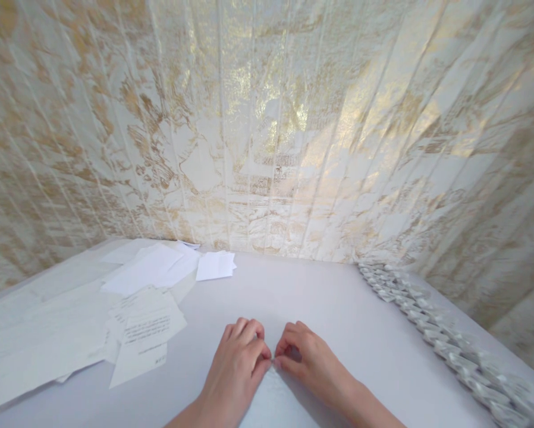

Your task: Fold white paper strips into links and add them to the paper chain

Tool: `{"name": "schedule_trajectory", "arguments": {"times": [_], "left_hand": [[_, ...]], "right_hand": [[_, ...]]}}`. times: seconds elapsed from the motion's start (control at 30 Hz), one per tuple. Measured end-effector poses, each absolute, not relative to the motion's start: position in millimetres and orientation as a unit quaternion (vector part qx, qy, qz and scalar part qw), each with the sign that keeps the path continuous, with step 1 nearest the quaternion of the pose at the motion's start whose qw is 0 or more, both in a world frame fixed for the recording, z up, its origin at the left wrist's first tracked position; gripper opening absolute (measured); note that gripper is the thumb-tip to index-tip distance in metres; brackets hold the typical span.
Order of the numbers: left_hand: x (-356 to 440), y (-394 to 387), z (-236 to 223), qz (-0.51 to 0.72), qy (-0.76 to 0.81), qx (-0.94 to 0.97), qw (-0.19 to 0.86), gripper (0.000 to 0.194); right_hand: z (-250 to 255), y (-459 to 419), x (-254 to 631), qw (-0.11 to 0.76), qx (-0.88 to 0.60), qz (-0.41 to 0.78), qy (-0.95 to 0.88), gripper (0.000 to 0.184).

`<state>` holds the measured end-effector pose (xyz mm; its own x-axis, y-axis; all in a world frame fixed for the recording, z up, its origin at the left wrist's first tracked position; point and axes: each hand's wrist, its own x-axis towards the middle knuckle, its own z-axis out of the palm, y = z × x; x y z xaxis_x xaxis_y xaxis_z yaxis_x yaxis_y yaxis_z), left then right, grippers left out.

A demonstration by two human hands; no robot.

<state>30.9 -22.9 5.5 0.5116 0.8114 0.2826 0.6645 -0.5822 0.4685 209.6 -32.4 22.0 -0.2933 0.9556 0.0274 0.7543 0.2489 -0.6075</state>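
1. Probably a room in a home.
2. Cream backdrop with shimmering gold patterns and vertical lines, domestic in style; curtain or wallpaper, unclear.
3. Plain white tabletop with loose papers at left.

Looks papery and matt in held piece and loose sheets, smooth on worktop, partly glossy on curtain

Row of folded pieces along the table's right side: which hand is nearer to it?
Right. The right hand is left of the row of folded pieces, not touching it; the left hand is farther left, beyond the right hand.
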Motion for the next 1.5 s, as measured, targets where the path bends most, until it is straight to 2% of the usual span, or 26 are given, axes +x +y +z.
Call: {"name": "schedule_trajectory", "arguments": {"times": [0.3, 0.47, 0.7, 1.0, 1.1, 1.2, 1.3, 1.4, 1.5], "left_hand": [[33, -17, -1, 0.249, 0.479, 0.815, 0.212, 0.011], [32, -16, 0, 0.245, 0.478, 0.815, 0.220, 0.018], [32, -15, 0, 0.238, 0.465, 0.825, 0.217, 0.016], [31, -15, 1, 0.244, 0.416, 0.843, 0.238, 0.017], [28, -14, 2, 0.269, 0.416, 0.824, 0.277, 0.013], [25, -12, 5, 0.303, 0.421, 0.776, 0.359, 0.007], [24, -12, 8, 0.314, 0.419, 0.744, 0.414, 0.009], [25, -13, 8, 0.306, 0.431, 0.749, 0.400, 0.007], [28, -15, 6, 0.308, 0.448, 0.763, 0.348, 0.009]], "right_hand": [[14, -34, 203, 0.212, -0.574, 0.203, -0.764, 0.012], [10, -34, 204, 0.244, -0.581, 0.235, -0.740, 0.014], [7, -32, 204, 0.257, -0.577, 0.250, -0.734, 0.027], [4, -35, 207, 0.270, -0.563, 0.246, -0.742, 0.024], [7, -36, 206, 0.285, -0.544, 0.261, -0.745, 0.019], [5, -37, 203, 0.320, -0.532, 0.289, -0.729, 0.014], [0, -37, 202, 0.350, -0.520, 0.314, -0.713, 0.008], [-2, -37, 205, 0.326, -0.500, 0.261, -0.759, 0.010], [1, -36, 208, 0.252, -0.478, 0.102, -0.835, 0.014]]}}
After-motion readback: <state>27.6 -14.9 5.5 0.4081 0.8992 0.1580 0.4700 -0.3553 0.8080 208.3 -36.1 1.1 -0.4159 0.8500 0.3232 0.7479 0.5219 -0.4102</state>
